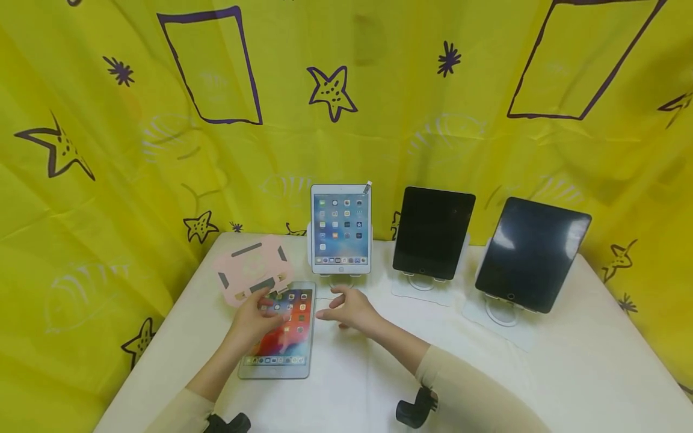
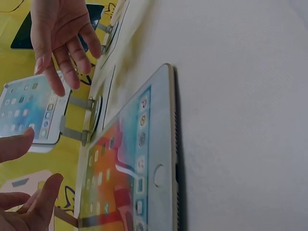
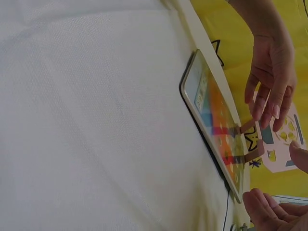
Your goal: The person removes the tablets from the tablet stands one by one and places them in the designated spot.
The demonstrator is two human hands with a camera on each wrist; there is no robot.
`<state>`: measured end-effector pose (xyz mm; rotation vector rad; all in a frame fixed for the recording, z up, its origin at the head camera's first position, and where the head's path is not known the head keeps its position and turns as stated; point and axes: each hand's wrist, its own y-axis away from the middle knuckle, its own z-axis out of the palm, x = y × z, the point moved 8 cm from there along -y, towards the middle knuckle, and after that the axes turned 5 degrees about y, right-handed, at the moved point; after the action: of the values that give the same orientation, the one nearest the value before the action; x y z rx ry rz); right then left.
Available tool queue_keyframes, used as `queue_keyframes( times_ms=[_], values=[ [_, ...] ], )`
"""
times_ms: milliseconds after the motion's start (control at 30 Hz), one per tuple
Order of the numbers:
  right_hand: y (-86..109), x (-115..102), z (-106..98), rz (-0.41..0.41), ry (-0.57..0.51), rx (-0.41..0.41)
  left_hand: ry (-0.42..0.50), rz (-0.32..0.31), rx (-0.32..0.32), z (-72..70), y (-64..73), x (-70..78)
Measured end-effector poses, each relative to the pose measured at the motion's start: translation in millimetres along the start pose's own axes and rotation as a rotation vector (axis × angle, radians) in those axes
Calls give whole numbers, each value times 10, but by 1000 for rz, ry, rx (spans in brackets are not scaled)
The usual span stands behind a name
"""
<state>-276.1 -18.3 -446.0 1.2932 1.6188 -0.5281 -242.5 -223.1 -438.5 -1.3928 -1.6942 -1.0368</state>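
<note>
A white tablet [image 1: 277, 369] with a lit red and blue screen of app icons lies flat on the table. Above its upper left part hovers my left hand [image 1: 254, 322], fingers loosely spread and holding nothing. Just off the tablet's right edge is my right hand [image 1: 349, 310], thumb and fingers apart with no object between them. In the right wrist view the left hand [image 3: 274, 77] hangs over the tablet's far side without visibly gripping it. Behind the tablet a pink tablet stand [image 1: 251, 264] leans back, its two small support hooks at the tablet's top edge.
Another lit white tablet [image 1: 341, 228] stands upright on a stand at the back. To its right, two dark-screened tablets, one black [image 1: 433, 231] and one at far right [image 1: 533, 252], rest on stands with clear bases. A yellow patterned curtain [image 1: 379, 120] hangs behind the white table [image 1: 346, 391].
</note>
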Motion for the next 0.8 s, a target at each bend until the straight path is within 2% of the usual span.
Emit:
queue_keyframes(
  times_ms=[200,400,500,800],
  values=[
    [-27,-14,-127,-3,20,29,-12,11,13,73,-61,119],
    [-48,-88,-269,-70,160,111,3,51,17,163,-162,211],
    [-58,-134,-338,-118,188,165,39,86,31,192,-211,267],
    [-45,-230,-543,-255,177,310,145,210,95,255,-305,485]
  ],
)
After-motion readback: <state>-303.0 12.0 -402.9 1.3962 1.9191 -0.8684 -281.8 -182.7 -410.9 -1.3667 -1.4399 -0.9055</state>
